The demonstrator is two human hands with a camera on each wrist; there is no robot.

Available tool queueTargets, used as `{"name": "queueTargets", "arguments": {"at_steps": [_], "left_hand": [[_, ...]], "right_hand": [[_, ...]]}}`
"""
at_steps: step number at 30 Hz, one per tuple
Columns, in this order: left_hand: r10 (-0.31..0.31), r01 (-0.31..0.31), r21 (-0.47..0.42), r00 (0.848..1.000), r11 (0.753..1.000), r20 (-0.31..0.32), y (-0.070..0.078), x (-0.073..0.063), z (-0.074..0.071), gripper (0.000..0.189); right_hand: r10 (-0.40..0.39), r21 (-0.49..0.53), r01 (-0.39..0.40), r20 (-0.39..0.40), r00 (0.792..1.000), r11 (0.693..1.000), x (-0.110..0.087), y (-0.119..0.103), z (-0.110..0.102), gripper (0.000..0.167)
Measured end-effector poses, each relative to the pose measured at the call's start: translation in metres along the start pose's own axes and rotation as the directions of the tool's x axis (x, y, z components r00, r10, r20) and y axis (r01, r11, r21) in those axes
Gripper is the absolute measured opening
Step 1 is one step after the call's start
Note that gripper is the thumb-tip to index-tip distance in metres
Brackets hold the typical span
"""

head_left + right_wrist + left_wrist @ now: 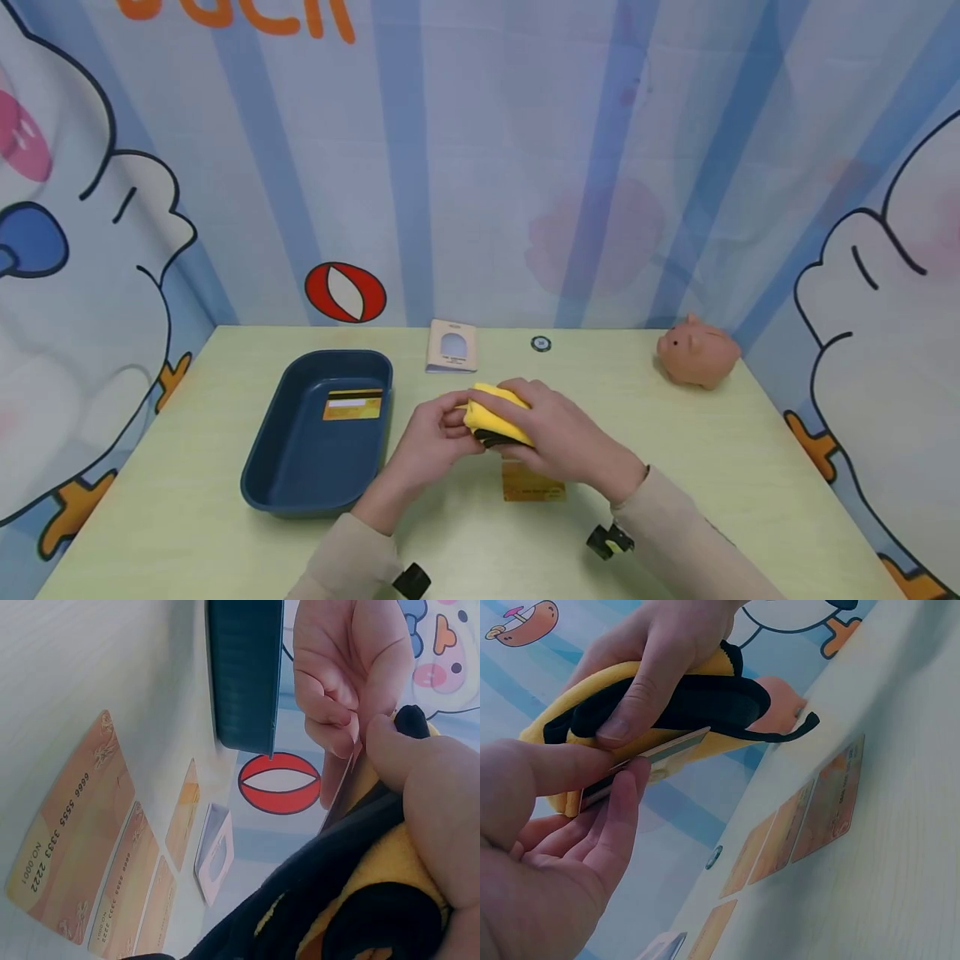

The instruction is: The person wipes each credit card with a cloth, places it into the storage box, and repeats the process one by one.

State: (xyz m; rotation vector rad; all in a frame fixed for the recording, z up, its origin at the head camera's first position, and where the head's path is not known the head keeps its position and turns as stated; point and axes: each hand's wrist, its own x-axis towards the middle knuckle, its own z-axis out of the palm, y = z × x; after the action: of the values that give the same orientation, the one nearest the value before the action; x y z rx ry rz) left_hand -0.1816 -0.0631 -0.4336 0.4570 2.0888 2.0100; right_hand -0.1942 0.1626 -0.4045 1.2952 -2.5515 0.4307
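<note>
Right hand clamps one yellow-and-black pouch; left hand pinches one card, partly hidden. Below both lie four orange cards, one cut off in the left-wrist view.

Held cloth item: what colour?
The cloth item is yellow and black, clearest in the left wrist view.

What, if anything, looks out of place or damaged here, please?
Nothing looks spilled or damaged. The one mild oddity is the card in the blue tray: it lies stripe side up, while at least two cards on the table show printed numbers.
</note>
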Motion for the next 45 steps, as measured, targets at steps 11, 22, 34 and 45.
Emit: {"name": "queueTargets", "arguments": {"at_steps": [11, 22, 34, 45], "left_hand": [[0.049, -0.045, -0.081, 0.998, 0.996, 0.048, 0.001, 0.002, -0.001, 0.063], [0.018, -0.011, -0.148, 0.999, 0.989, 0.046, 0.006, -0.005, 0.0, 0.065], [-0.022, 0.009, -0.176, 0.997, 0.984, -0.072, 0.011, -0.008, -0.004, 0.059], [-0.046, 0.018, -0.247, 0.993, 0.969, -0.111, 0.015, -0.009, -0.009, 0.055]], "right_hand": [[-0.022, -0.039, 0.019, -0.07, 0.997, 0.999, 0.003, -0.006, -0.001, 0.073], [-0.046, -0.1, 0.039, -0.067, 0.997, 0.994, 0.002, -0.007, -0.002, 0.07], [0.012, -0.058, -0.016, -0.066, 0.998, 0.998, -0.01, 0.001, -0.008, 0.074], [0.043, -0.073, -0.05, -0.083, 0.996, 0.996, -0.019, 0.009, -0.009, 0.075]]}}
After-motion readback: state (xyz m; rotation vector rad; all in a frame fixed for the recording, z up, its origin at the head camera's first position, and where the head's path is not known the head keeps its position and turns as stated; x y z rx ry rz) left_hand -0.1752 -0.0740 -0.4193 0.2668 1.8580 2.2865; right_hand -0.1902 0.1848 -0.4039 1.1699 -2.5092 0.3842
